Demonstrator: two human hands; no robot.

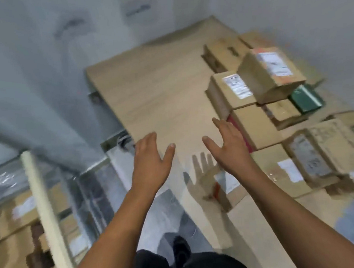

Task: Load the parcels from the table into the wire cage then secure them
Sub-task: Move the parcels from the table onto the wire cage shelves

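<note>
I see the wire cage (92,166) at lower left, with brown boxes (13,242) inside it. The parcels (255,126) lie stacked on the right part of the table (156,81), one green box (306,98) among them. Their white labels (237,86) are too blurred to read. The left hand (150,156) and right hand (226,144) hover over the table, fingers straight, holding nothing.

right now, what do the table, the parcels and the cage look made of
Table: pale matte wood or laminate, going by the grain. Parcels: brown cardboard, matte, with white paper labels. Cage: grey metal, judging by its dull sheen, though blurred.
</note>
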